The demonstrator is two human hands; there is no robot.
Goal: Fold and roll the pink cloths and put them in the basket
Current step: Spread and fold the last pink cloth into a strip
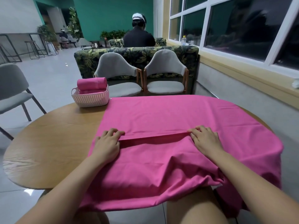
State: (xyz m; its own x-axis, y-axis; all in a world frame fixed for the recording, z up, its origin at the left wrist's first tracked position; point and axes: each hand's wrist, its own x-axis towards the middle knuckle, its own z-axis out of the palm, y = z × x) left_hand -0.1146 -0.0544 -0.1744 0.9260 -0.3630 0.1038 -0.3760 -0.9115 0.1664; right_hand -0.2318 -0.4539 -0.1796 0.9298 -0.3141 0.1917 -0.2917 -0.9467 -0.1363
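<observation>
Pink cloth [161, 118] hides the table's [56, 135] right half.

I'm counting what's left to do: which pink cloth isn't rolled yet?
The big pink cloth spread over the table, its folded edge pinched by the left hand and right hand; the other cloths sit rolled in the basket.

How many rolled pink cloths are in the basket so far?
2. The top roll lies above the second roll, which shows just beneath it, both in the pink basket at the table's far left. Others may be hidden lower down.
</observation>
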